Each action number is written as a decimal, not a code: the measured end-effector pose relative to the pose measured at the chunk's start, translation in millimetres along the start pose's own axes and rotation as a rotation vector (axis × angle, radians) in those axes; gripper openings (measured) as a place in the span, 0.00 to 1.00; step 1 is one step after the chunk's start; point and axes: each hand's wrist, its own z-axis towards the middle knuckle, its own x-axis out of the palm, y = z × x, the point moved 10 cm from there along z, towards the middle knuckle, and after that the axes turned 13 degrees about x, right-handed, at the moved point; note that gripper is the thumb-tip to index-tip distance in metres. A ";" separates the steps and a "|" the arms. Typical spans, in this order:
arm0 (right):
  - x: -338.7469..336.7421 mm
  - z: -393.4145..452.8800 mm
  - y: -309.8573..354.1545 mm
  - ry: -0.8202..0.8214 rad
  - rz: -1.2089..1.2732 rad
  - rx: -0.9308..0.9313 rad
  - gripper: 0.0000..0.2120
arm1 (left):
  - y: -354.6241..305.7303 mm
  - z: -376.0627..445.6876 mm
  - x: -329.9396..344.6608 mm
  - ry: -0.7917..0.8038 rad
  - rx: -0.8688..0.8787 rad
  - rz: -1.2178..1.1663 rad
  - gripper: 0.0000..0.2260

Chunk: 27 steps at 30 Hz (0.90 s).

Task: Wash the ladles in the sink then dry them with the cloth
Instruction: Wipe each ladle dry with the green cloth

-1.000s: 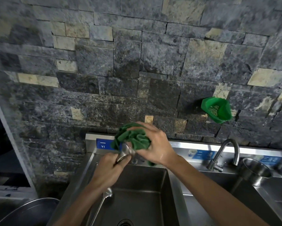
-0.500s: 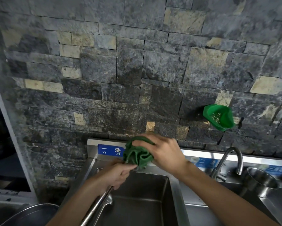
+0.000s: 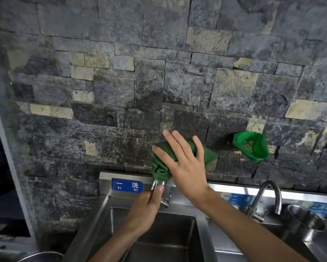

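My left hand grips the metal handle of a ladle above the left sink basin. The handle rises into a bunched green cloth that hides the ladle's bowl. My right hand lies over the cloth with its fingers spread and nearly straight, pressing it against the hidden bowl in front of the stone wall. No other ladle shows.
A green strainer basket hangs on the wall to the right. A curved tap and a steel pot stand by the right basin. A steel bowl's rim shows at the bottom left. A small metal fitting sticks out under my left hand.
Both hands rose with the ladle and cloth, up in front of the wall. My right fingers went from curled round the cloth to nearly straight over it. The ladle stands more upright.
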 end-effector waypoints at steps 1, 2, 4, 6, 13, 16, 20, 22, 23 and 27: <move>5.6 -0.8 -0.3 0.015 -0.022 -0.021 0.27 | -1.5 0.9 1.4 0.017 -0.029 -0.049 0.26; 12.1 -1.4 -2.3 0.051 -0.023 -0.041 0.30 | -0.4 1.1 1.3 0.023 -0.077 -0.102 0.26; 26.3 -5.1 -4.0 0.152 -0.001 -0.097 0.37 | 11.1 -3.5 3.5 0.038 -0.236 -0.231 0.24; 39.6 -8.6 -6.2 0.233 0.000 -0.140 0.38 | 22.8 -12.3 12.3 0.098 -0.392 -0.357 0.23; 92.2 -53.6 -5.4 0.596 -0.139 -0.229 0.38 | 58.5 -31.8 24.1 0.240 -0.621 -0.365 0.27; 101.8 -78.3 -6.9 0.683 -0.140 -0.241 0.38 | 77.1 -43.8 31.1 0.285 -0.702 -0.335 0.28; 113.0 -97.2 -7.7 0.777 -0.246 -0.332 0.50 | 91.6 -47.2 32.9 0.354 -0.768 -0.323 0.28; 113.5 -95.6 -9.6 0.774 -0.287 -0.340 0.53 | 91.4 -42.3 31.9 0.371 -0.768 -0.315 0.27; 112.4 -94.1 -10.3 0.767 -0.303 -0.334 0.53 | 90.4 -40.5 31.8 0.372 -0.764 -0.311 0.27; 105.9 -78.3 -11.9 0.731 -0.305 -0.240 0.46 | 78.6 -22.7 20.5 0.345 -0.705 -0.261 0.26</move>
